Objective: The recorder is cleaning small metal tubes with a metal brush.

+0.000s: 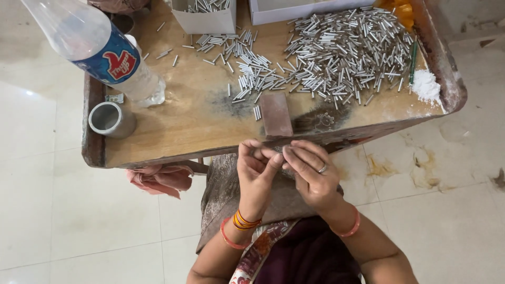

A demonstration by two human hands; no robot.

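Left to right: grey cup [111,120] and clear bottle [100,50] at desk [184,131] left. Left hand [256,171] and right hand [310,173] meet at the near desk edge, fingertips pinched together on something small; cannot tell what. Brown block [276,115] just beyond them; metal tube pile [342,52] farther, to the right, nearer the right hand.

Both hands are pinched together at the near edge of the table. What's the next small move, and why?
Probably reach the right hand forward to the heap of small metal tubes for another piece. Both it and the left hand meet fingertip to fingertip at the table edge; whatever they pinch is too small to make out, and the tubes lie just beyond the reddish block.
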